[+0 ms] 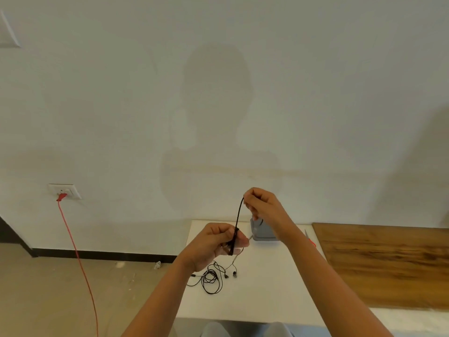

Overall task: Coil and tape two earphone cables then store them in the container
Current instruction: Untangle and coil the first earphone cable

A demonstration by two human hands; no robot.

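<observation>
Left hand and right hand, each grip tight on thin black earphone cable.

A plain off-white wall is carrying a soft grey shadow. A thin red cable is hanging from a white wall socket toward the beige floor, crossing a black skirting board. A brown wood-grain board is lying beside the white counter.

left hand held lower, right hand raised higher, fingers curled in pinches.
</observation>
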